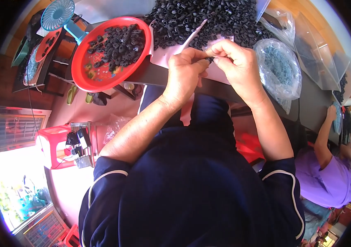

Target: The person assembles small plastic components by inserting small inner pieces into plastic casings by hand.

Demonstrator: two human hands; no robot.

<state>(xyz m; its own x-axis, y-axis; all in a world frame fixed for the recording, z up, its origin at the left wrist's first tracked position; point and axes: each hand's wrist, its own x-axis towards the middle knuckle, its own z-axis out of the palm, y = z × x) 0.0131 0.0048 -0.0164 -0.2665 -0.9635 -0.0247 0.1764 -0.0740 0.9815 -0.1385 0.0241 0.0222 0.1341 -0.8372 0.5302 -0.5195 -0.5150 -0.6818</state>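
My left hand (183, 74) and my right hand (241, 68) meet at the table's near edge, fingertips pinched together. Between them is a small black plastic part (209, 59), mostly covered by the fingers. Just beyond them spreads a big heap of similar black plastic parts (212, 22). To the left stands a round red tray (76, 68) with a smaller group of black parts (122, 45) in it. Right of my right hand lies an open clear plastic bag (295, 88) full of small bluish-grey pieces (280, 61), too fine to make out.
A light blue fan (58, 15) stands beyond the red tray. Clear plastic bins (315, 53) are at the far right. Another person in a purple shirt (327, 181) works there. A red stool (54, 146) holding dark devices is on the left.
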